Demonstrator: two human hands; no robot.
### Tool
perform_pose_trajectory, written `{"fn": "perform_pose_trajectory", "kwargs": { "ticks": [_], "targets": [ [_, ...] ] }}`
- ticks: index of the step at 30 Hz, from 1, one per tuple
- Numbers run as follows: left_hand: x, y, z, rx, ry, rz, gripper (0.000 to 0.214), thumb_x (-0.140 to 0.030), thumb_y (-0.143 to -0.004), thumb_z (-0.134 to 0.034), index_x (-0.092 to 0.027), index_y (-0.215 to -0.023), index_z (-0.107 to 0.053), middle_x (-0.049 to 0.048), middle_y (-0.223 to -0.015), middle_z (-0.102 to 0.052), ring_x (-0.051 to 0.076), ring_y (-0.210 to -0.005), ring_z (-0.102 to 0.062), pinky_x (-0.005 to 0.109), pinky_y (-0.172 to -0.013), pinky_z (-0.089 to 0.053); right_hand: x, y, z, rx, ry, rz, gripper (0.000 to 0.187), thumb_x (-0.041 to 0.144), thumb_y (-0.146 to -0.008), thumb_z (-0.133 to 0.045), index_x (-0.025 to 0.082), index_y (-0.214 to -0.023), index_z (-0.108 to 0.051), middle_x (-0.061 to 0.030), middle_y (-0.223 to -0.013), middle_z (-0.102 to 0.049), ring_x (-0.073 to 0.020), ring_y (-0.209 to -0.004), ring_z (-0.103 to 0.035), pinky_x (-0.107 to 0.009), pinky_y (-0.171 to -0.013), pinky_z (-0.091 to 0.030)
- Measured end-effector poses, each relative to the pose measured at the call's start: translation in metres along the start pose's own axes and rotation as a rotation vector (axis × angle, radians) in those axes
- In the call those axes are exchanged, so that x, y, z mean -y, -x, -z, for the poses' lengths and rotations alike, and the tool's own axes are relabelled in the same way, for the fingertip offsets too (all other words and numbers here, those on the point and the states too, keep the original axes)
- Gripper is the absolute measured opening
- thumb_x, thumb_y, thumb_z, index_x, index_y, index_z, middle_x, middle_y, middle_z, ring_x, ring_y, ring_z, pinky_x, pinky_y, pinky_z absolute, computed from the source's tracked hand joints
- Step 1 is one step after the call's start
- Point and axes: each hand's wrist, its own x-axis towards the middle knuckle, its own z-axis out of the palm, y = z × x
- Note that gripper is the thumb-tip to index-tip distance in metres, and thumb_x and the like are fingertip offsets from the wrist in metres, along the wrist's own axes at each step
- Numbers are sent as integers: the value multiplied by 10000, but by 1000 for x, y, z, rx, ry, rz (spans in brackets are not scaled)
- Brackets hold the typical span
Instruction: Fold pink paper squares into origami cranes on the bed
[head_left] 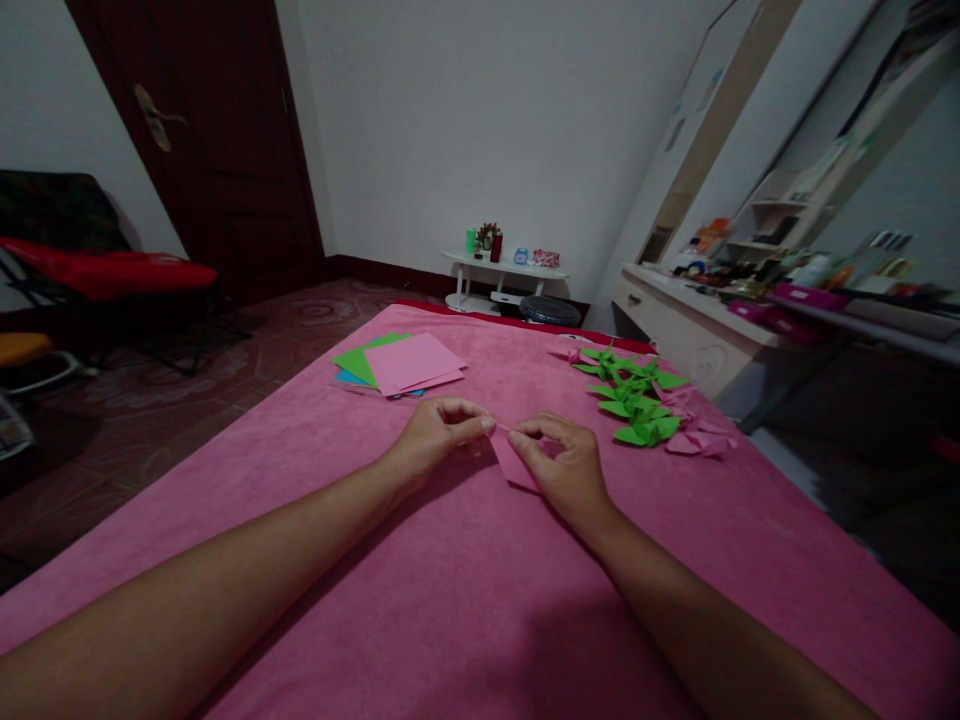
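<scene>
A small pink sheet of paper (511, 466) lies on the pink cloth (450, 590) between my two hands. My left hand (439, 432) pinches its upper edge with thumb and forefinger. My right hand (564, 466) rests on the sheet and pinches the same edge from the other side. The fingers of both hands are closed. Part of the paper is hidden under my right hand.
A stack of pink, green and blue paper squares (401, 364) lies at the far left of the cloth. Folded green and pink paper shapes (637, 402) lie at the far right. A dresser (697, 320) stands right, a white side table (502, 270) behind.
</scene>
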Motion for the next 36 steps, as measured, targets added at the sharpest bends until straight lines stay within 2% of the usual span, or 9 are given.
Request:
{"fn": "perform_pose_trajectory", "kwargs": {
  "ticks": [6, 10, 16, 20, 23, 26, 29, 33, 36],
  "targets": [
    [-11, -1, 1, 49, -298, -102, 220, -301, -650, -728, -102, -732, -685, 40, -632, -652, 116, -538, -574, 214, -518, -440, 2, 2, -1, 53, 41, 24, 110, 208, -793, -612, 197, -716, -690, -20, -691, -667, -157, -680, -593, -278, -684, -431],
    [-15, -1, 2, 25, -421, -169, 185, -279, -662, -706, -96, -662, -685, 48, -627, -642, 108, -552, -560, 202, -518, -413, 0, -1, 0, 66, -69, -112, 102, 236, -766, -630, 175, -708, -687, -26, -690, -671, -149, -648, -587, -255, -621, -427],
    [-6, -10, 10, -30, -340, 57, 256, -349, -656, -697, -98, -677, -652, 4, -503, -578, 77, -415, -461, 191, -421, -318, -10, -12, 5, 144, -238, -336, 117, 242, -693, -663, 139, -638, -672, -14, -589, -619, -129, -563, -529, -233, -543, -399],
    [-2, -22, 17, 57, -389, 149, 290, -356, -568, -748, -92, -570, -628, -30, -444, -503, 41, -397, -375, 178, -410, -252, -23, -20, 3, 238, -310, -457, 162, 283, -608, -717, 127, -602, -674, -8, -559, -615, -112, -511, -500, -230, -512, -375],
    [-6, -27, 18, 108, -384, 312, 289, -365, -566, -734, -95, -563, -634, -4, -461, -552, 51, -395, -407, 179, -406, -277, -34, -27, 2, 335, -357, -612, 222, 315, -530, -756, 117, -586, -671, 4, -512, -592, -95, -470, -471, -224, -489, -356],
    [-11, -29, 20, 156, -437, 399, 197, -282, -576, -696, -92, -607, -660, 23, -509, -608, 77, -425, -492, 177, -428, -341, -45, -34, 0, 389, -348, -691, 211, 291, -542, -733, 107, -628, -675, 10, -494, -583, -86, -443, -460, -214, -468, -343],
    [-9, -31, 24, 190, -501, 376, 123, -215, -596, -617, -101, -613, -660, 23, -521, -620, 111, -469, -554, 195, -462, -402, -55, -34, -1, 376, -307, -652, 147, 213, -580, -691, 110, -684, -679, 18, -519, -589, -82, -459, -472, -200, -471, -342],
    [-3, -29, 27, 228, -751, 151, 161, -181, -622, -521, -130, -556, -659, 24, -514, -623, 110, -462, -538, 185, -440, -354, -63, -26, -2, 379, -70, -403, 81, 156, -641, -635, 133, -701, -684, 11, -591, -614, -100, -534, -522, -202, -510, -383],
    [-3, -26, 26, 163, -989, 46, 157, -165, -606, -532, -156, -549, -679, 23, -518, -631, 112, -472, -531, 190, -446, -314, -58, -19, 4, 357, 70, -243, 101, 144, -685, -611, 154, -754, -685, -9, -679, -639, -127, -611, -569, -236, -575, -448]
  ]
}}
